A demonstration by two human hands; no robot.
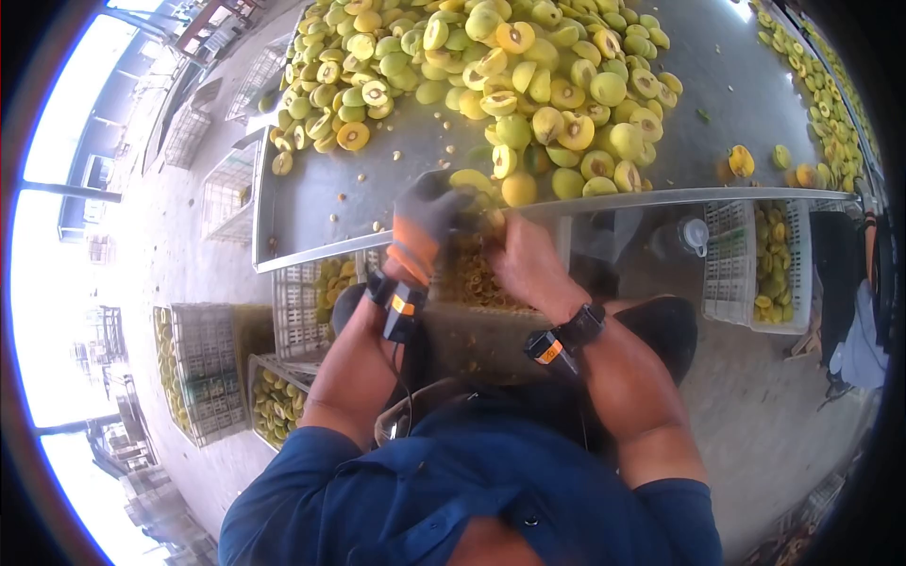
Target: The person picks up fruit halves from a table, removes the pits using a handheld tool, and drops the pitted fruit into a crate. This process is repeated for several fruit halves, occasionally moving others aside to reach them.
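Observation:
My left hand point(429, 209), in a dark grey glove with an orange cuff, is at the near rim of the metal table point(321, 249). Its blurred fingers curl round a yellow stone fruit half point(494, 222), mostly hidden between my hands. Bare and closed, my right hand point(530, 257) sits just right of it; what its fingers grip cannot be made out. A large heap of yellow-green stone fruit point(510, 85), many cut in half with brown pits or hollows showing, lies just beyond both hands. Below them is a crate of small brownish pieces point(481, 283).
White plastic crates of fruit stand at the right point(731, 264) and lower left point(203, 363). A clear container with a pale lid point(696, 236) sits under the table edge. More fruit point(826, 108) lines the far right. Small pits point(361, 177) are scattered on the tabletop.

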